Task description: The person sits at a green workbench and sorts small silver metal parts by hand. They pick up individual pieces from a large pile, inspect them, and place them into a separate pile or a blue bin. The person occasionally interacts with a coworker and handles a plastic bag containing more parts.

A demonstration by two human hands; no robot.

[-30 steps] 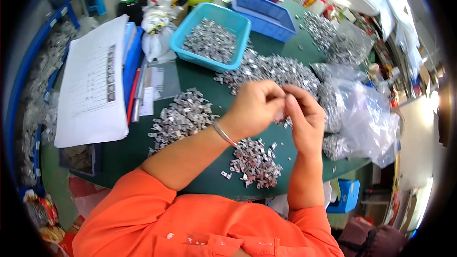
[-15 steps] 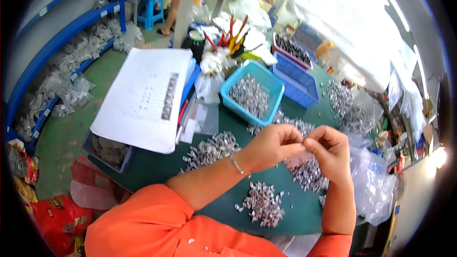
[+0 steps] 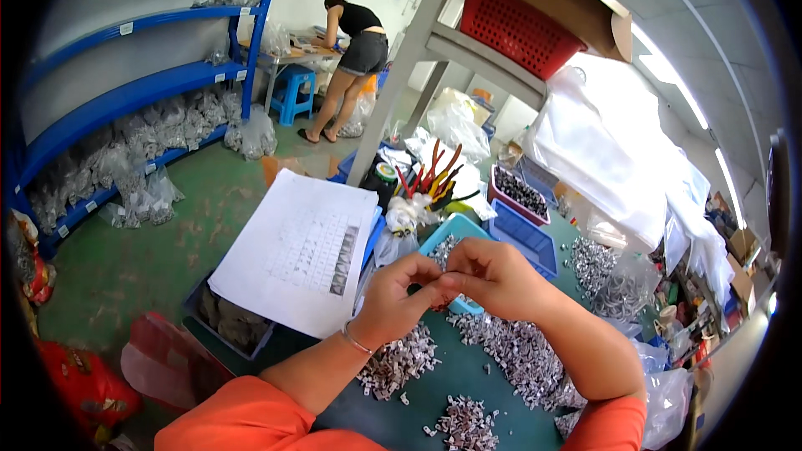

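Observation:
My left hand (image 3: pixel 399 296) and my right hand (image 3: pixel 489 274) meet fingertip to fingertip above the green table. Both are closed in a pinch, and whatever sits between the fingers is too small or too hidden to name. Behind them stands a light-blue bin (image 3: pixel 458 230) holding small metal parts, partly covered by my hands. Below my left wrist lies a heap of small silvery metal parts (image 3: pixel 403 361). A larger heap of such parts (image 3: pixel 526 359) spreads under my right forearm, and a smaller pile (image 3: pixel 468 424) lies closest to me.
Left of my hands, printed sheets (image 3: pixel 292 255) rest over a dark bin (image 3: pixel 225 317). Pliers (image 3: pixel 434 175) with red and yellow handles stand beyond. A blue tray (image 3: pixel 522 238) and a bin of black parts (image 3: pixel 518 192) sit farther back. Another person (image 3: pixel 355 42) bends over a far table.
My joined hands have shifted left, now in front of the light-blue bin. The view has tilted up, bringing in the far person, more shelving and a red basket.

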